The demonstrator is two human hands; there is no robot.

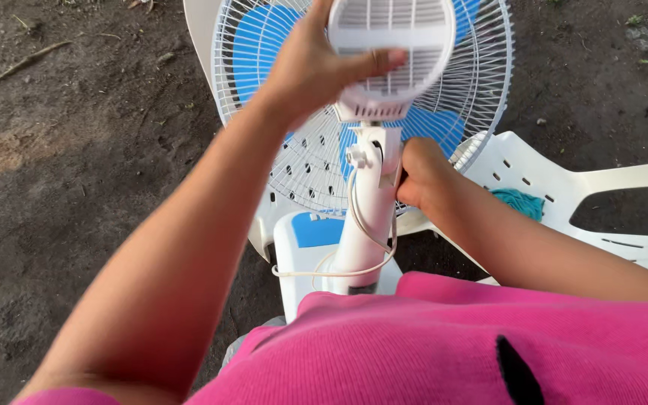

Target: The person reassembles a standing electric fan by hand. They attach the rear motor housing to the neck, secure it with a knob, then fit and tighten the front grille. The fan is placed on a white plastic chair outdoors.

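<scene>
A white table fan with blue blades (444, 124) stands right below me, seen from behind. My left hand (316, 67) grips the round white motor housing (395, 45) at the back of the fan head, thumb laid across its vents. My right hand (420, 174) is closed on the right side of the white neck (373, 202), just under the head. The wire grille (309, 157) faces away from me. A white cord (354, 247) loops down the neck to the white and blue base (309, 232).
The fan stands on a white plastic chair (534, 169) with a teal cloth (519, 201) on its seat. Dark bare soil (76, 150) with twigs lies all around. My pink sweater (444, 345) fills the bottom of the view.
</scene>
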